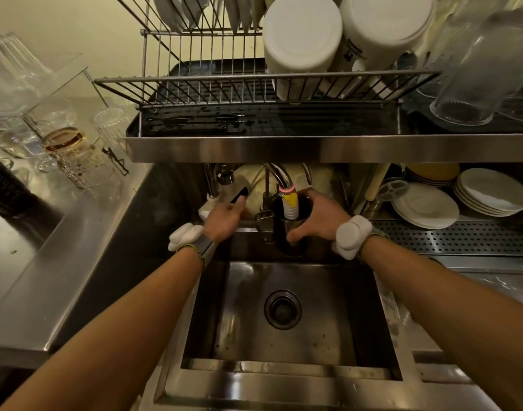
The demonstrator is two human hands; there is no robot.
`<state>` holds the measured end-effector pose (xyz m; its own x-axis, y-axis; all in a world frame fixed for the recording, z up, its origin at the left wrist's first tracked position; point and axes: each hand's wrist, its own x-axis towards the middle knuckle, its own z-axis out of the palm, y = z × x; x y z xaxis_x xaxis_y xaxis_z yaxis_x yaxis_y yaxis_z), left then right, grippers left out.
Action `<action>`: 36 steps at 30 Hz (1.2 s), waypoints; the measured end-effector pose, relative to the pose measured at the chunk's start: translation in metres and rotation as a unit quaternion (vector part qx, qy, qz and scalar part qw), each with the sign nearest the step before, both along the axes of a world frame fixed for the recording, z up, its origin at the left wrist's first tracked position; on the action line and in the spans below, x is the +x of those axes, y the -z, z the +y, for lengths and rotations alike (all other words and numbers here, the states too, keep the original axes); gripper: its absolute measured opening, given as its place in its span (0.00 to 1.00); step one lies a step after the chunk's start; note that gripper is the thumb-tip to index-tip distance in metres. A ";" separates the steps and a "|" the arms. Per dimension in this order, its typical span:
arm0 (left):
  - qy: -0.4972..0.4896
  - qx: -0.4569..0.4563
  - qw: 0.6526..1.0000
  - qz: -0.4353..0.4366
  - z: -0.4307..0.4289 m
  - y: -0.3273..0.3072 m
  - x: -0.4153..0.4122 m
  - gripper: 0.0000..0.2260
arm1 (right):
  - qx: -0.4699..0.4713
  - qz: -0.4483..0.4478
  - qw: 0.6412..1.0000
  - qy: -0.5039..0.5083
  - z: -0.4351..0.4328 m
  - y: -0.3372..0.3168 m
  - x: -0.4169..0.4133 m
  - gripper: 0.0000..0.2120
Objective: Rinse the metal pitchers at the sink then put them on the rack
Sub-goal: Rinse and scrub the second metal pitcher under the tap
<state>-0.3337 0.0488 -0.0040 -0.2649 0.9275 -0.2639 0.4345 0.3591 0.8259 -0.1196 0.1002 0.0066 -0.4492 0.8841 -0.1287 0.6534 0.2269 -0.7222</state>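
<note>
My right hand grips a metal pitcher upright at the back of the steel sink. The faucet's yellow-and-white spout reaches down into the pitcher's mouth. My left hand rests on the black faucet lever to the left of the spout. I see no water stream. Above the sink stands the wire dish rack on a black drip tray, its left half holding nothing.
White containers and clear glass jugs fill the rack's right side. Stacked white plates sit under the shelf at right. Glasses crowd the left counter. A drain lies in the sink's floor.
</note>
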 end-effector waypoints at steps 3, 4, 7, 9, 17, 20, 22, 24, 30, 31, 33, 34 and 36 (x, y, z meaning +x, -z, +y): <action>-0.007 0.003 1.000 0.005 -0.001 0.000 -0.001 0.22 | 0.010 0.001 1.000 -0.001 -0.002 0.000 -0.005 0.44; -0.010 0.000 1.000 0.006 -0.001 0.000 -0.002 0.23 | 0.004 0.005 1.000 -0.016 -0.003 0.000 -0.008 0.44; -0.003 -0.005 1.000 0.003 0.000 -0.002 -0.001 0.25 | -0.015 -0.002 1.000 -0.026 0.000 -0.003 -0.001 0.42; 0.003 0.004 1.000 0.002 0.000 -0.001 0.000 0.23 | -0.013 -0.007 1.000 -0.006 0.005 -0.010 0.002 0.40; 0.014 0.012 1.000 -0.004 0.003 -0.004 0.005 0.24 | -0.018 -0.023 0.999 -0.018 0.008 -0.010 0.003 0.42; 0.000 0.004 1.000 0.002 0.001 -0.005 0.002 0.23 | -0.011 -0.013 1.000 -0.022 0.006 -0.010 -0.003 0.42; -0.007 -0.002 1.000 0.004 0.001 -0.006 -0.001 0.24 | -0.022 -0.014 0.999 -0.034 0.005 -0.008 -0.002 0.41; -0.006 -0.004 1.000 0.010 0.002 -0.007 -0.002 0.24 | -0.021 -0.020 0.999 -0.026 0.006 -0.008 0.001 0.42; -0.002 0.013 1.000 0.010 0.002 -0.008 -0.001 0.25 | -0.023 -0.019 0.999 -0.039 0.003 -0.005 -0.004 0.41; -0.004 0.014 1.000 0.012 0.002 -0.007 -0.001 0.25 | -0.025 -0.026 0.999 -0.035 0.005 -0.005 -0.002 0.41; -0.004 0.015 1.000 0.016 0.000 -0.005 -0.001 0.24 | -0.018 -0.029 0.999 -0.018 0.006 -0.005 0.000 0.41; -0.004 0.014 1.000 0.014 -0.002 -0.004 -0.001 0.23 | -0.013 -0.025 1.000 -0.014 0.004 -0.005 -0.002 0.42; -0.004 0.007 1.000 0.013 -0.002 -0.004 -0.002 0.24 | -0.012 -0.019 0.999 -0.032 0.002 -0.003 -0.005 0.42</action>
